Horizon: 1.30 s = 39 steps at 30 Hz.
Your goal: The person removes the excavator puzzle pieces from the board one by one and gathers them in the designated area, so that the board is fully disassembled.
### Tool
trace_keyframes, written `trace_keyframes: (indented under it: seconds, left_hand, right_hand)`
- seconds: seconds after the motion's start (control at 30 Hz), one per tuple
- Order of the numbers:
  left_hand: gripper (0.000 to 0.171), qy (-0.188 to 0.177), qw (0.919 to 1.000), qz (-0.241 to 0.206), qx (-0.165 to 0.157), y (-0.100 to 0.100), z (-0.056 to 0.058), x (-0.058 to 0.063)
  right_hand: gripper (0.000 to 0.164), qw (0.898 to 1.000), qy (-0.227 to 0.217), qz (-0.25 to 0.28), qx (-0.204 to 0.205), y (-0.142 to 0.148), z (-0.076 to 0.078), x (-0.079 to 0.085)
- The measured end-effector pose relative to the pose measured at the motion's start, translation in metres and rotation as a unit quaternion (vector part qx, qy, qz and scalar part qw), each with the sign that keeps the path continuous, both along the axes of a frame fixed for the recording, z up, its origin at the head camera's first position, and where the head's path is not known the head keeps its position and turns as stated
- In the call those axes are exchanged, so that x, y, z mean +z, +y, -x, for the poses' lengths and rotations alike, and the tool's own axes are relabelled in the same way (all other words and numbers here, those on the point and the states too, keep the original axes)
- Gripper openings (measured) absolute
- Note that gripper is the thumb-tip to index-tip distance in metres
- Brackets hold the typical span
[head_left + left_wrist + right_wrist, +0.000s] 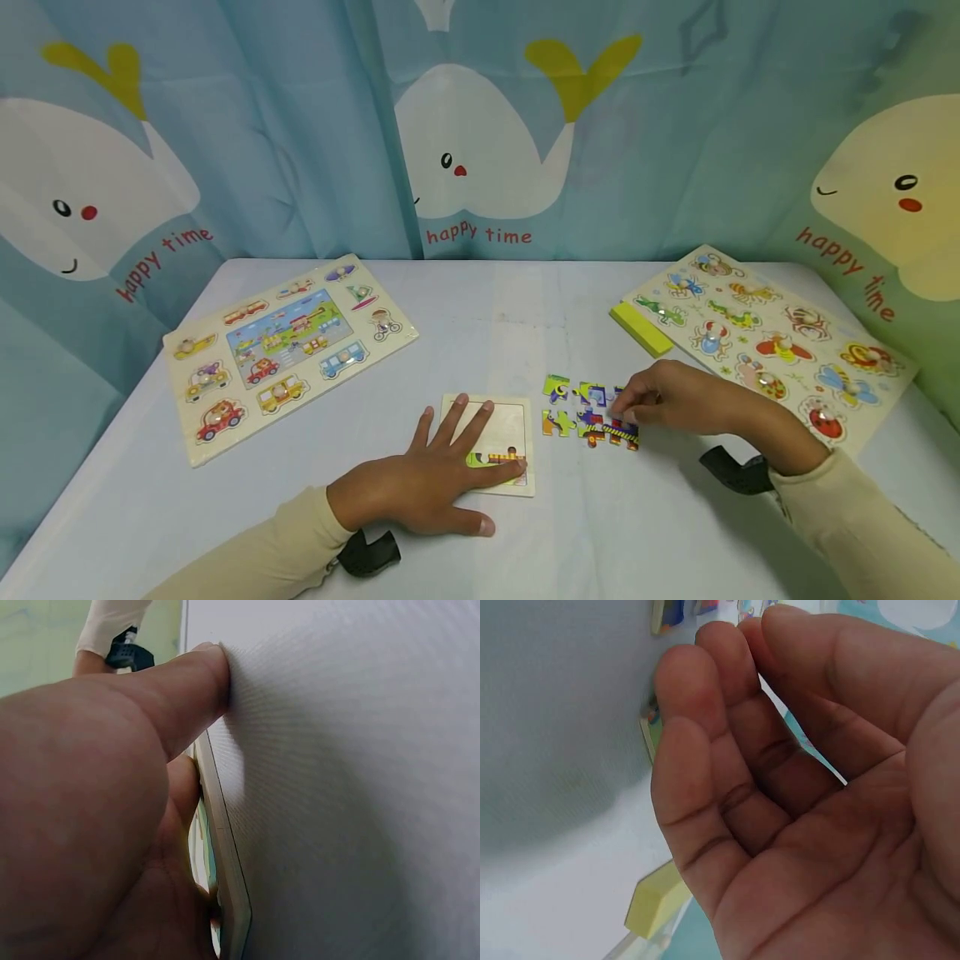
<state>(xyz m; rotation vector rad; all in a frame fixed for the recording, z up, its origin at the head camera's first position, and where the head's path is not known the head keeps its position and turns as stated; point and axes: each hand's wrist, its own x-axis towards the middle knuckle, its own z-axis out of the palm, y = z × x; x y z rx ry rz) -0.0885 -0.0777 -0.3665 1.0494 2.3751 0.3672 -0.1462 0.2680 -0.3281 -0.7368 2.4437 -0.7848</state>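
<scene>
My left hand (427, 487) lies with fingers spread over a small wooden puzzle board (498, 417), covering its lower left part. In the left wrist view the thumb (187, 690) rests on the tablecloth beside the board's edge (225, 840). A few printed pieces (517, 457) show in the board under the fingers. Loose jigsaw pieces (592, 421) lie to its right. My right hand (675, 398) is at their right edge, fingers bent and thumb close to the index finger. Whether a piece is between those fingertips is hidden in both views.
A vehicle peg puzzle (337, 329) lies at the left. An insect peg puzzle (795, 333) lies at the right, with a yellow-green block (641, 328) by its left corner. Behind the white-covered table (480, 333) hangs a whale-print curtain (330, 125).
</scene>
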Motion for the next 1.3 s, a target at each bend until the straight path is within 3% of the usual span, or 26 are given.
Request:
trace_keyframes:
  seconds: [0.17,0.47,0.8,1.0,1.3]
  left_hand:
    - [0.067,0.003,1.0000,-0.001,-0.005,0.000,0.000,-0.001]
    - [0.065,0.010,0.9997,-0.019,-0.008,0.000,0.001,0.000]
    - [0.058,0.022,0.9991,-0.036,-0.006,-0.002,0.001,0.008]
    - [0.059,0.013,0.9992,-0.037,0.010,-0.014,-0.001,0.014]
    - [0.069,-0.008,0.9995,-0.025,0.018,-0.036,-0.011,0.017]
  right_hand:
    - [0.013,1.000,0.022,-0.006,-0.005,0.002,0.002,0.004]
    - [0.014,0.999,0.038,0.028,-0.013,-0.010,0.002,0.007]
    - [0.018,0.996,0.053,0.073,-0.019,-0.039,0.004,-0.001]
    - [0.020,0.994,0.048,0.091,-0.023,-0.061,0.005,0.001]
    - [0.019,0.993,0.032,0.116,0.010,-0.093,0.006,-0.004]
